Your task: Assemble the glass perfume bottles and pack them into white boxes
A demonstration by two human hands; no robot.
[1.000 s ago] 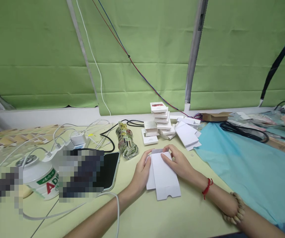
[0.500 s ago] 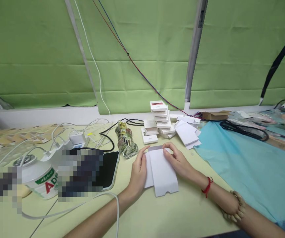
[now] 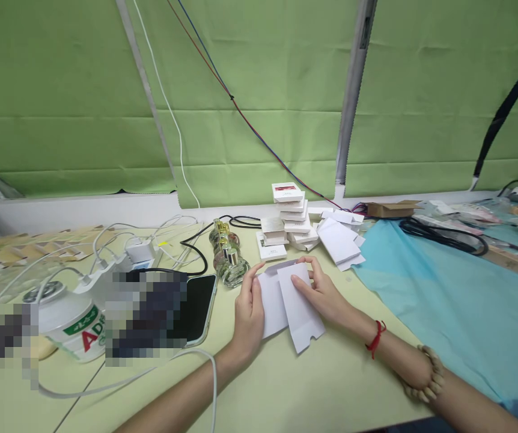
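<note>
A blank white paper carton, partly unfolded, is held between my two hands above the table. Its front panel has a small notch in the lower edge, and another white panel spreads out behind it to the left. My left hand grips the left edge, thumb in front and fingers behind. On the right side, my right hand pinches the front panel with the thumb on its face; the fingers behind are partly hidden. Beyond my hands lie several flat white cartons and a stack of small white boxes.
Several small glass bottles stand in a row left of the boxes. A phone, a white tub and a power strip with cables are at the left. Turquoise cloth covers the right side, with black cable on it.
The carton's front panel has swung to the right at its top and fanned away from the rear panel, which shows more. My right thumb has slid slightly left and down.
</note>
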